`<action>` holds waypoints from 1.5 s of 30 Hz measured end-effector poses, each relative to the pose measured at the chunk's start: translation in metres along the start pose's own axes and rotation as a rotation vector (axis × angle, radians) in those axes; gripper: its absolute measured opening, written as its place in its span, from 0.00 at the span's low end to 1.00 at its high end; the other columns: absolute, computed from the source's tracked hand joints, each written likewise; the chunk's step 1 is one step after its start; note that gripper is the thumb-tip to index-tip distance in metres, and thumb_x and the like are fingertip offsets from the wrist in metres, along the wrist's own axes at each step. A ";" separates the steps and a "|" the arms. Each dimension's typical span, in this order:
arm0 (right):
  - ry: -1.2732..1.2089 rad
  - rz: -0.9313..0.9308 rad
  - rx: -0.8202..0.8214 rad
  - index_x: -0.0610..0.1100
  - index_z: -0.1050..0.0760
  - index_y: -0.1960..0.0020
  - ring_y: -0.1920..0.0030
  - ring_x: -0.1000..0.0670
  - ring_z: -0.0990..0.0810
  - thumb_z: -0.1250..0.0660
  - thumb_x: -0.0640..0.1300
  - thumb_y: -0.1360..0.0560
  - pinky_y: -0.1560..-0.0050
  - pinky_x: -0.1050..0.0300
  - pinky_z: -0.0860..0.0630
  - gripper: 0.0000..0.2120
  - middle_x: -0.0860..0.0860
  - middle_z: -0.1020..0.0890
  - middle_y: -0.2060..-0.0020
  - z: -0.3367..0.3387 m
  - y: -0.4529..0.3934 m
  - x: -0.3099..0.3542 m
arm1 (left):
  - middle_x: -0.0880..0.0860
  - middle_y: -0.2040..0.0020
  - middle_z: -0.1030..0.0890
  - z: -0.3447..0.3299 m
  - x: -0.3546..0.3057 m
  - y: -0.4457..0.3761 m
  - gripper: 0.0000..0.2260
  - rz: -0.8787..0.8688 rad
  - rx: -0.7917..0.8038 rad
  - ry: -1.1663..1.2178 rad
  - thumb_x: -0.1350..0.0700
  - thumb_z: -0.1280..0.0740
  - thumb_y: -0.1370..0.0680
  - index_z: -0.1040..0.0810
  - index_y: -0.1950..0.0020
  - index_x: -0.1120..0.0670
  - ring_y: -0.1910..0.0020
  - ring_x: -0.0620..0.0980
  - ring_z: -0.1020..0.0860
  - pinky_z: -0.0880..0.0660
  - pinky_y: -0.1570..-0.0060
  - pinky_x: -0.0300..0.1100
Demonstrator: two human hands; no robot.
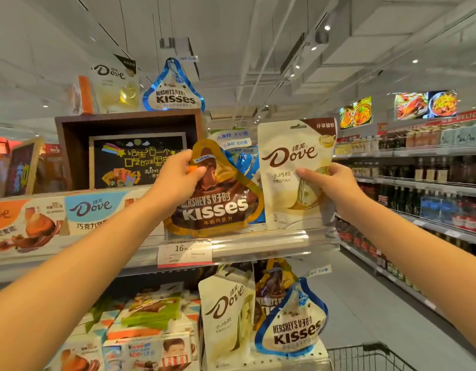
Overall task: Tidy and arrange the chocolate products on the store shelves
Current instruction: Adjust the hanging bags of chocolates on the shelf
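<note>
Two bags are held above the shelf point(258, 241): left hand point(175, 178) pinches a brown Kisses bag point(218, 204), right hand point(330, 180) grips a white Dove pouch point(287, 162); blue bags point(245, 159) stand behind.

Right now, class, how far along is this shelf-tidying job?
Done: Dove boxes sit lined up along the shelf. In hand: the left hand grips a brown Kisses bag, while the right hand grips a white Dove pouch. Left: mixed bags below, including a blue Kisses bag.

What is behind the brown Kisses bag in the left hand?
Behind the brown Kisses bag, blue-and-white bags peek out. Their labels and number are hidden by it.
</note>
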State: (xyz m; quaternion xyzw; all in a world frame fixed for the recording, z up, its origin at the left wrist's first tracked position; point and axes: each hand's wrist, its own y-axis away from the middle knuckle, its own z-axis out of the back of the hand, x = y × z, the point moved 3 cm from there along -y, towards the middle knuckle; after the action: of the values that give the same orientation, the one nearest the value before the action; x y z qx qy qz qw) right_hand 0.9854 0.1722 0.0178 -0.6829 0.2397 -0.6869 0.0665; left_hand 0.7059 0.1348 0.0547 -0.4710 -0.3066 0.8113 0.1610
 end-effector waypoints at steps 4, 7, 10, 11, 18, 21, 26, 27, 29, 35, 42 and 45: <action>-0.042 0.131 0.009 0.43 0.23 0.48 0.57 0.53 0.18 0.28 0.42 0.29 0.62 0.59 0.23 0.10 0.50 0.17 0.55 0.001 0.006 0.008 | 0.52 0.52 0.19 0.009 -0.008 0.004 0.06 -0.054 -0.156 0.006 0.59 0.39 0.20 0.25 0.46 0.52 0.53 0.47 0.19 0.21 0.55 0.43; -0.060 0.221 -0.038 0.44 0.22 0.48 0.54 0.52 0.18 0.29 0.42 0.28 0.54 0.54 0.22 0.10 0.51 0.17 0.55 0.004 0.010 0.014 | 0.50 0.54 0.19 0.017 -0.017 0.009 0.05 -0.099 -0.244 0.000 0.59 0.39 0.20 0.25 0.47 0.52 0.56 0.42 0.20 0.23 0.62 0.32; -0.090 0.275 -0.071 0.44 0.22 0.47 0.52 0.52 0.18 0.28 0.44 0.28 0.52 0.54 0.22 0.11 0.52 0.17 0.55 0.006 0.022 0.024 | 0.56 0.55 0.18 0.023 -0.021 0.017 0.05 -0.108 -0.253 0.003 0.59 0.38 0.21 0.23 0.52 0.53 0.56 0.49 0.19 0.21 0.55 0.42; -0.086 0.293 -0.062 0.45 0.22 0.47 0.52 0.54 0.18 0.28 0.43 0.29 0.52 0.56 0.22 0.11 0.53 0.17 0.55 0.006 0.028 0.027 | 0.59 0.55 0.18 0.024 -0.023 0.020 0.06 -0.099 -0.249 -0.003 0.58 0.38 0.21 0.22 0.54 0.55 0.56 0.54 0.19 0.21 0.52 0.49; 0.001 0.307 0.014 0.45 0.20 0.50 0.53 0.52 0.17 0.27 0.41 0.30 0.51 0.54 0.21 0.09 0.51 0.16 0.55 0.001 0.079 0.030 | 0.53 0.61 0.17 0.028 -0.032 0.061 0.10 -0.084 -0.111 -0.025 0.55 0.36 0.21 0.21 0.52 0.61 0.65 0.43 0.18 0.22 0.66 0.35; 0.011 0.241 0.011 0.45 0.20 0.52 0.54 0.51 0.17 0.28 0.37 0.31 0.54 0.55 0.21 0.09 0.50 0.16 0.56 -0.003 0.099 0.021 | 0.50 0.66 0.17 0.029 -0.024 0.086 0.07 -0.038 -0.001 0.022 0.56 0.35 0.22 0.21 0.56 0.57 0.68 0.42 0.18 0.24 0.70 0.32; 0.016 0.129 0.052 0.47 0.21 0.55 0.57 0.53 0.17 0.28 0.36 0.32 0.58 0.57 0.22 0.09 0.51 0.16 0.57 -0.018 0.130 -0.001 | 0.47 0.71 0.18 0.031 -0.008 0.118 0.10 0.048 0.151 0.125 0.59 0.36 0.22 0.22 0.63 0.56 0.72 0.40 0.21 0.27 0.72 0.30; 0.017 0.110 0.066 0.47 0.20 0.55 0.57 0.53 0.16 0.28 0.36 0.32 0.58 0.56 0.21 0.08 0.51 0.15 0.57 -0.022 0.137 -0.005 | 0.47 0.71 0.18 0.032 -0.007 0.124 0.10 0.052 0.179 0.146 0.60 0.36 0.23 0.22 0.64 0.56 0.72 0.39 0.21 0.28 0.71 0.30; 0.004 0.076 0.083 0.45 0.20 0.55 0.57 0.49 0.16 0.27 0.36 0.32 0.56 0.51 0.20 0.08 0.49 0.15 0.58 -0.029 0.150 -0.013 | 0.46 0.71 0.18 0.032 -0.004 0.134 0.10 0.064 0.230 0.193 0.62 0.36 0.23 0.22 0.64 0.56 0.71 0.39 0.22 0.28 0.71 0.30; -0.139 -0.004 0.049 0.41 0.21 0.51 0.59 0.49 0.16 0.28 0.33 0.31 0.60 0.55 0.20 0.10 0.47 0.15 0.58 -0.042 0.190 -0.036 | 0.49 0.68 0.17 0.024 0.020 0.160 0.08 0.159 0.380 0.347 0.63 0.36 0.23 0.21 0.61 0.58 0.68 0.41 0.20 0.26 0.69 0.32; -0.230 -0.123 0.048 0.42 0.22 0.55 0.64 0.53 0.16 0.32 0.29 0.29 0.68 0.61 0.23 0.10 0.51 0.15 0.65 -0.049 0.217 -0.077 | 0.48 0.59 0.16 -0.001 0.051 0.189 0.08 0.179 0.470 0.336 0.65 0.35 0.24 0.17 0.59 0.64 0.58 0.41 0.19 0.26 0.60 0.30; -0.212 -0.140 0.065 0.43 0.22 0.54 0.61 0.49 0.16 0.32 0.30 0.29 0.63 0.57 0.21 0.10 0.49 0.15 0.61 -0.056 0.217 -0.092 | 0.51 0.54 0.15 -0.013 0.060 0.193 0.08 0.212 0.509 0.338 0.63 0.35 0.25 0.16 0.56 0.57 0.54 0.47 0.18 0.23 0.55 0.37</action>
State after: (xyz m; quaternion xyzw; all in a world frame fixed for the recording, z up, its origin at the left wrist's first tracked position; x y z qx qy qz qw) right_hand 0.8856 0.0336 -0.1545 -0.7641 0.1607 -0.6213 0.0651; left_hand 0.6925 0.0258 -0.1152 -0.5731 -0.0119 0.7844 0.2371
